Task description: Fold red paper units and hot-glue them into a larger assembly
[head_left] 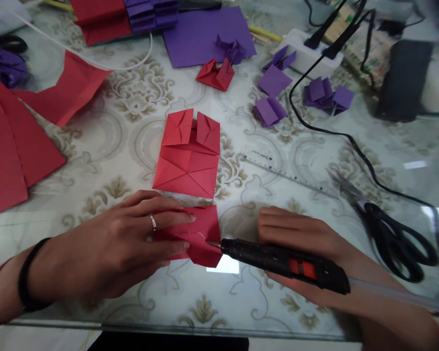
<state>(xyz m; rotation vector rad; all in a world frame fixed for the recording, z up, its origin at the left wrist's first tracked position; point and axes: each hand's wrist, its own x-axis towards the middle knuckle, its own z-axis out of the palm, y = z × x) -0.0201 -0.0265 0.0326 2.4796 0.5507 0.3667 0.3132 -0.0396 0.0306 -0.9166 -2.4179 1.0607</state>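
My left hand (124, 243) lies flat with fingers stretched over a small folded red paper piece (205, 234), pressing it to the table. My right hand (300, 243) grips a black glue gun (281, 261) whose tip touches the right edge of that red piece. A thin thread of glue shows at the tip. Just beyond lies a larger folded red paper (188, 156) with two flaps at its top.
Black scissors (391, 234) and a clear ruler (285, 173) lie to the right. A black cable (351, 141) runs from a white power strip (307, 53). Several folded purple pieces (270, 109), a purple sheet (205, 34) and red sheets (14, 146) surround the area.
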